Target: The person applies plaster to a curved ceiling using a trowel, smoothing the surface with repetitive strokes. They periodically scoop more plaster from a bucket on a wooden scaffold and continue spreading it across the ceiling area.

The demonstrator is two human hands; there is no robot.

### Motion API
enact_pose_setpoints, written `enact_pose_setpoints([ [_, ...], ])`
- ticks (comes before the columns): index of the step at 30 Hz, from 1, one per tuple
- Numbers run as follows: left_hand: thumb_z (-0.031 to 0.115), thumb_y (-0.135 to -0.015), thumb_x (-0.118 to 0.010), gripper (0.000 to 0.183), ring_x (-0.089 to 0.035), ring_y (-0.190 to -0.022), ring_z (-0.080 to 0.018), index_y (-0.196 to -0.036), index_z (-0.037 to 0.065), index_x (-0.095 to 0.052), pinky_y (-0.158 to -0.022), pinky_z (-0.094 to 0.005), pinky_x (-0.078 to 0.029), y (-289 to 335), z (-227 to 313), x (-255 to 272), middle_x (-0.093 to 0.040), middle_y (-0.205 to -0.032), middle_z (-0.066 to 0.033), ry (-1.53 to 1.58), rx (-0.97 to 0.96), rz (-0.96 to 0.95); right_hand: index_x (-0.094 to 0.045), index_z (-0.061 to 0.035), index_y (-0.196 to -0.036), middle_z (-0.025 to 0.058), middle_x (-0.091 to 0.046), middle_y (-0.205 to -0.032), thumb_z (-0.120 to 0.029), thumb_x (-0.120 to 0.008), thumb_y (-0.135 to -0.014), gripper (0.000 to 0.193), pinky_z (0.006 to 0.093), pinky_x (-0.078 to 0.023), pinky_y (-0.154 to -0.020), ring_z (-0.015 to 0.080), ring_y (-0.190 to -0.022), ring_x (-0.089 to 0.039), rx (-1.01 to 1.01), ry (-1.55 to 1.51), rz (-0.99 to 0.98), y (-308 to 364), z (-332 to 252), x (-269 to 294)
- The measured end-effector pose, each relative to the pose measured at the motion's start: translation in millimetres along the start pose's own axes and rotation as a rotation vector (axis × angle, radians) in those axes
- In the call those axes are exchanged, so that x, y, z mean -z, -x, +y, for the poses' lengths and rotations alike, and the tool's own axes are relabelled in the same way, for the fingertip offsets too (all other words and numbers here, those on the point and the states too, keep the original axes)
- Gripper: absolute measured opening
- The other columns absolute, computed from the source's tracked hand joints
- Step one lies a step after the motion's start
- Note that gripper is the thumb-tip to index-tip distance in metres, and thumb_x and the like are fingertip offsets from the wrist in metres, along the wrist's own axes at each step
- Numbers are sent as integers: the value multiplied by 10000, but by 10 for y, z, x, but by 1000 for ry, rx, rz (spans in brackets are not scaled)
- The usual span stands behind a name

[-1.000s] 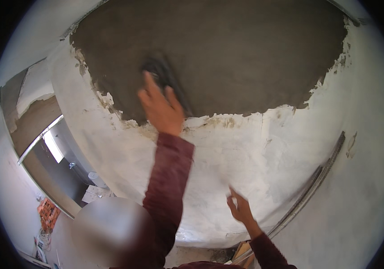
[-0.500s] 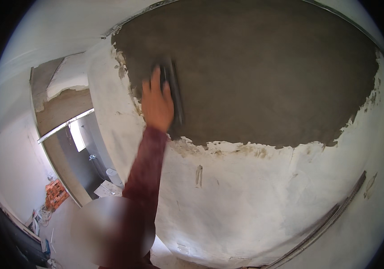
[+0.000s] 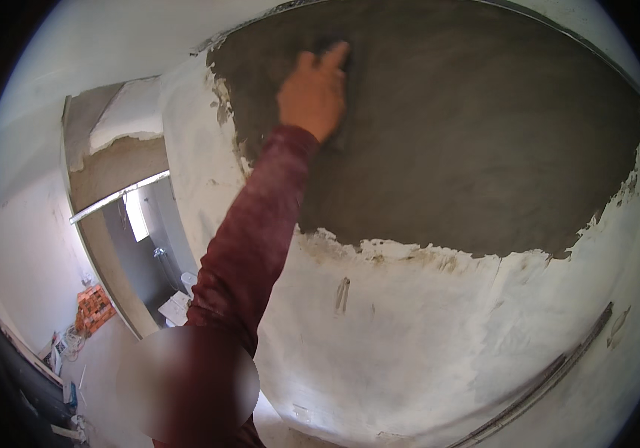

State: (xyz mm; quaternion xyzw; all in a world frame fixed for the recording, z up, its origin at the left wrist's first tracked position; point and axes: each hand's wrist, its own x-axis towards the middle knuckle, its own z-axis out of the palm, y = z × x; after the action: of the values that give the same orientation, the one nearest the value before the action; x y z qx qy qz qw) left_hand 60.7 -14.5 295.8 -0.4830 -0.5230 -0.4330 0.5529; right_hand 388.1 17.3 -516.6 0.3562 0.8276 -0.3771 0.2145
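My left hand (image 3: 312, 97), at the end of a maroon sleeve (image 3: 249, 216), reaches up to the upper left part of a dark grey plaster patch (image 3: 469, 142) on the wall. Its fingers are closed round the handle of a plastering trowel (image 3: 341, 138). The dark blade lies against the wet-looking surface, mostly hidden by the hand and smeared by motion. White, ragged edges border the patch on its left and lower sides. My right hand is out of view.
Whitish wall (image 3: 409, 336) surrounds the patch below. A doorway (image 3: 122, 261) opens at left, with stacked orange bricks (image 3: 94, 310) beside it. Long dark strips (image 3: 536, 392) lean along the wall at lower right. A blurred round area covers the lower left.
My left hand and the trowel have moved up and to the right across the grey plaster. The view has shifted slightly, so the wall sits a little farther right.
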Motion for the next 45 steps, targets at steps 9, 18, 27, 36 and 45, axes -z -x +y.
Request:
enact_pose_setpoints([
  [9, 202, -966, -546, 437, -641, -879, -415, -1396, 276, -516, -759, -495, -536, -59, -103, 195, -579, -1073, -196, -86, 40, -30, -577, -120, -1336, 85, -638, -1223, -315, -523, -981, 408, 406, -461, -962, 242, -1027, -605, 99, 83, -134, -31, -139, -29],
  [18, 119, -918, -581, 511, -621, -911, -409, -1405, 262, -529, -794, -463, -516, 2721, -828, 1664, -618, -1112, -207, 70, 417, -553, -607, -103, -1309, 161, -588, -1292, -202, -588, -962, 362, 486, -451, -970, 381, -1179, -548, 1098, 661, 1482, 2812, -3933, 3535],
  [27, 87, -878, -537, 535, -475, -1340, -369, -1391, -56, -486, -1152, -412, -301, 5537, -900, 3236, -543, -1383, -262, 459, 1112, -783, -504, -194, -1430, 129, -456, -1488, -427, -491, -977, 510, 680, -207, -1094, 386, -1406, -338, 545, 1148, 2192, 3349, -5356, 5425],
  [36, 318, -993, -535, 409, -553, -1108, -264, -1359, 152, -459, -941, -382, -432, 7499, -793, 4613, -557, -1265, -118, 417, 2054, -620, -569, -168, -1367, 104, -533, -1401, -295, -607, -937, 449, 459, -425, -1060, 330, -1316, -475, 1128, 913, 949, 1706, -4566, 2980],
  [45, 296, -1002, -515, 247, -649, -815, -164, -1120, 108, -623, -694, -341, -545, 8683, 1218, 6348, -672, -986, -33, 254, 2466, 459, -583, -65, -1317, 200, -643, -1247, -332, -521, -991, 426, 438, -453, -1016, 372, -1169, -589, 451, 616, -486, 71, -1671, -379],
])
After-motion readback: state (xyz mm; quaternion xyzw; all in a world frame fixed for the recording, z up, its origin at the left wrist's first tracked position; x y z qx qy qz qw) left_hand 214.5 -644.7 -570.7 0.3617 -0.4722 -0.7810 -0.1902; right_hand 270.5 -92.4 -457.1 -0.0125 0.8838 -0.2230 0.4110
